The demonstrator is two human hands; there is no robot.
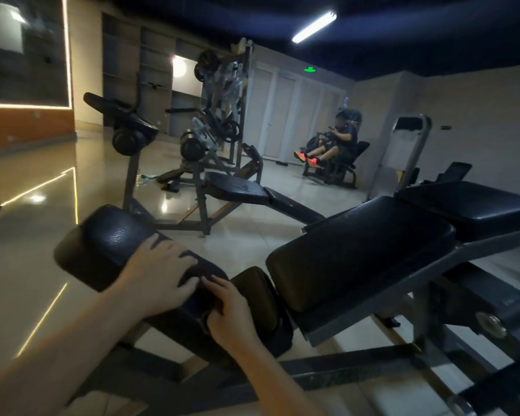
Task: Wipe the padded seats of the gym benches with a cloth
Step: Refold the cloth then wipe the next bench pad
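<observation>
A black padded leg pad lies across the near end of the bench at lower left. My left hand rests flat on top of it with the fingers spread. My right hand is just to its right, fingers curled over a dark crumpled cloth that sits on the pad's right end; the cloth is hard to tell from the black padding. To the right are a brown roller, the bench's black seat pad and its back pad.
A second bench with a weight rack stands behind on the glossy tiled floor. A person sits on a machine at the back wall. The grey metal bench frame runs across the bottom.
</observation>
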